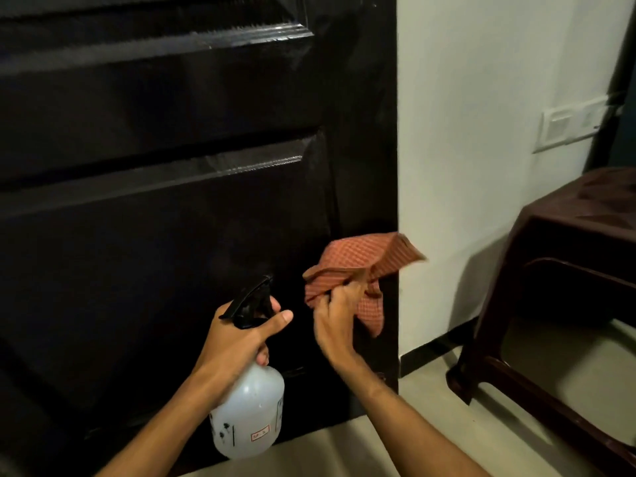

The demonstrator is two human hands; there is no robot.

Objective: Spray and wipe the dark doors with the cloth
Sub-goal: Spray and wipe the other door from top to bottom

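A glossy black panelled door [192, 166] fills the left and centre of the frame, with 2 raised horizontal mouldings catching the light, one near the top and one across the middle. Its right edge runs down the centre-right of the frame against a white wall [481, 132].

In the lower centre, the left hand [241, 335] is wrapped around the neck of a translucent white plastic spray bottle with a black trigger head [249, 407]. The fingers curl round the neck below the trigger and the thumb lies extended along the right side of the head. The nozzle points up and to the right, toward the door. The bottle's round body hangs below the hand, tilted, with small labels on its lower part.

Just right of it, the right hand [335, 321] pinches a crumpled orange-red checked cloth [361, 273] in its curled fingers. The cloth sits against the lower right part of the door, near its edge; 1 corner sticks out to the right past the edge, over the wall, and another fold hangs down beside the wrist. The cloth is slightly blurred.

At the right edge of the frame stands a dark brown plastic stool [568, 270] on a pale tiled floor [430, 425]. A white switch plate [571, 123] is fixed to the wall at the upper right.
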